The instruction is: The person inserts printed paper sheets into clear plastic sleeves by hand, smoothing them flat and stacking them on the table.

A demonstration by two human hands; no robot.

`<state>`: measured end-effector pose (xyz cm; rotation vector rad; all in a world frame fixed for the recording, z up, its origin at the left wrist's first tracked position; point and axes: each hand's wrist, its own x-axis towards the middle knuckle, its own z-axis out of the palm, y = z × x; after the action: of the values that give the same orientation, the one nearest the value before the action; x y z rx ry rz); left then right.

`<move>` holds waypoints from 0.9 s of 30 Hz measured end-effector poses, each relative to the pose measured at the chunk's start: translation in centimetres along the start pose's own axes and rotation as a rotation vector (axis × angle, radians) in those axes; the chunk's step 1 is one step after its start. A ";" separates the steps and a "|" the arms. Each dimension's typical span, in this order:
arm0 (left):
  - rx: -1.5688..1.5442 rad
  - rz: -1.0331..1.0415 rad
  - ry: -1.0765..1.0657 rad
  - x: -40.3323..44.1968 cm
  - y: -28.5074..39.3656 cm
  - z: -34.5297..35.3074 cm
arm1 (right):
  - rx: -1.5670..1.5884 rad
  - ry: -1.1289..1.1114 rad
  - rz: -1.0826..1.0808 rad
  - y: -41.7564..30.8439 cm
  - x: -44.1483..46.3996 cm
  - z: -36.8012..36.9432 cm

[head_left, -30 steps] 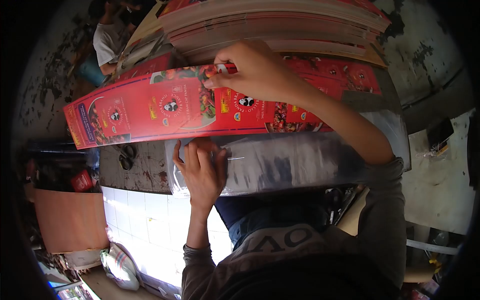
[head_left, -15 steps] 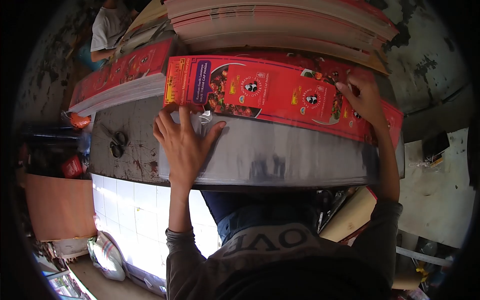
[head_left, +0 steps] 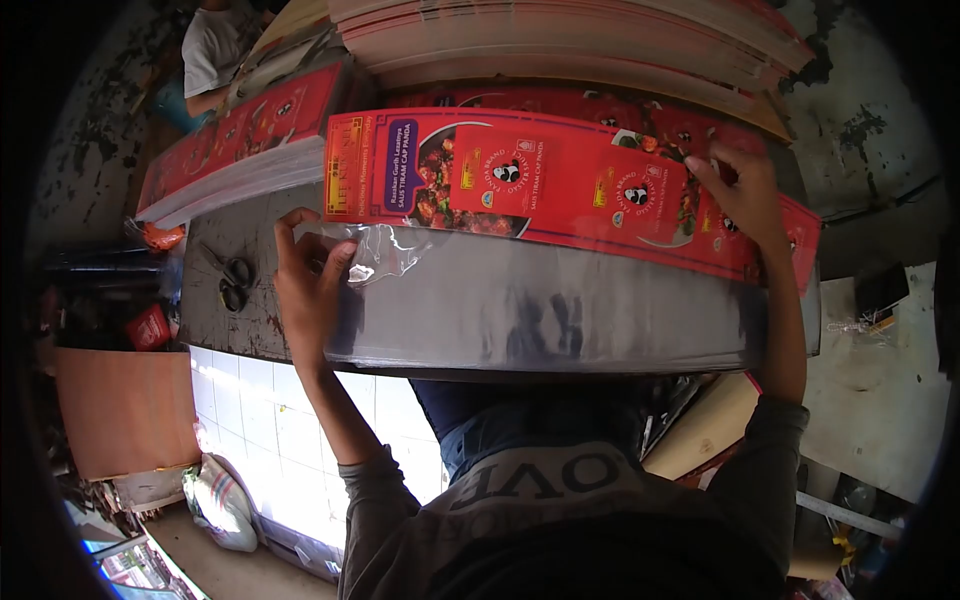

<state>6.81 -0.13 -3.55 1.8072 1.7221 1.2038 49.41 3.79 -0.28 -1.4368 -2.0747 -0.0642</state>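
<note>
A long red printed sheet (head_left: 570,185) with panda logos and food pictures lies across a stack of clear plastic film (head_left: 480,290) on the table. My left hand (head_left: 312,275) is closed in a pinch on a lifted, crinkled corner of the clear film, just below the sheet's left end. At the sheet's far edge, toward its right end, my right hand (head_left: 745,195) has its thumb on the print and its fingers curled at the edge. Part of that grip is hidden.
Black scissors (head_left: 235,280) lie left of the film. A stack of red printed sheets (head_left: 240,140) stands at the back left. Behind the work rises a tall paper pile (head_left: 560,45). Another person (head_left: 215,60) is at the far left.
My left hand has moved left and slightly down, pulling up a crinkled film corner. The red sheet's left end has shifted slightly left. My right hand has moved slightly right.
</note>
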 end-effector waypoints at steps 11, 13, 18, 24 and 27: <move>-0.379 -0.163 -0.050 0.7 -2.8 -0.2 | 0.003 -0.047 0.067 -0.3 -0.2 -0.2; -0.370 -0.183 -0.034 0.7 -2.8 -0.1 | 0.011 -0.042 -0.006 -0.1 0.0 -0.1; -0.416 -0.184 -0.020 0.6 -3.1 0.0 | 0.039 -0.052 0.010 -0.7 0.0 -0.6; -0.438 -0.194 -0.016 0.6 -3.0 0.1 | 0.040 -0.022 0.038 -0.9 -0.4 -0.8; -0.444 -0.206 -0.012 0.6 -2.8 0.1 | 0.020 -0.023 0.044 -1.0 -0.3 -1.0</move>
<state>5.05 0.95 -5.52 1.3401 1.4474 1.3516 49.08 2.73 0.67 -1.4770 -2.0553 -0.0095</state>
